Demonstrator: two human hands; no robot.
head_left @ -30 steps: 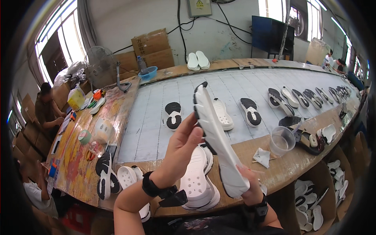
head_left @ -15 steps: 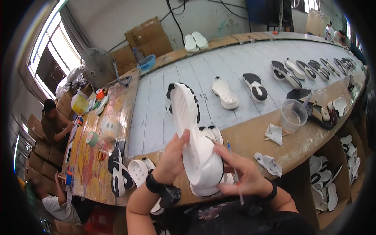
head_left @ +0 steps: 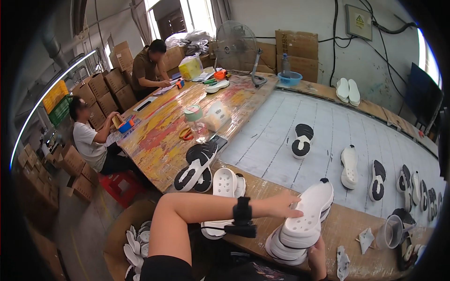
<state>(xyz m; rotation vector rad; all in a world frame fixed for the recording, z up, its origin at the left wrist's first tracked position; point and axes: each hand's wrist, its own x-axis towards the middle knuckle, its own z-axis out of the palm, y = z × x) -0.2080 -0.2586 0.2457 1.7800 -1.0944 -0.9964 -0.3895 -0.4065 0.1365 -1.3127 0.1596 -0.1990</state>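
A white shoe sole (head_left: 311, 204) with a row of holes at its heel lies slanted over a stack of white soles (head_left: 285, 249) at the table's near edge. My left hand (head_left: 280, 205) reaches across from the left, with thumb and fingers closed on the upper sole's left edge. From below, my right hand (head_left: 317, 256) closes around its heel side; the soles partly hide those fingers. I cannot tell whether the upper sole rests on the stack or is just above it. Further left stands another white sole with holes (head_left: 225, 181), close to my left forearm.
Several soles, such as a black-and-white one (head_left: 303, 141), are lined up on the pale work surface (head_left: 262, 126). A clear plastic cup (head_left: 389, 232) and crumpled paper (head_left: 366, 240) lie at the right. Two people sit beyond the stained table (head_left: 154, 122). A box of soles (head_left: 115, 239) stands lower left.
My view has swung left. The sole that I held up in both hands is lower and tilted over the stack. The thin stick by my right hand no longer shows.
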